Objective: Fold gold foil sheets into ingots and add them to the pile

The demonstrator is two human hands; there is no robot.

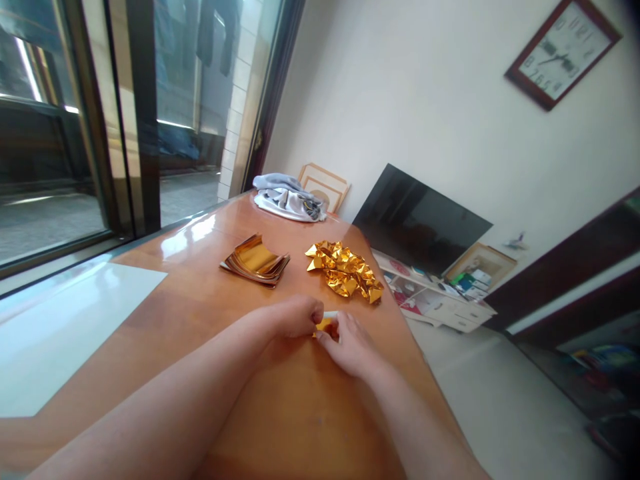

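Left hand, right hand | fingers clenched together on a small gold foil piece, held over the bench middle | crumpled gold foil, stacked foil sheets toward far edge, seemingly kept clear of the hands

One left hand, one right hand, one small foil piece, one foil stack, one crumpled foil heap, one clock, one television.
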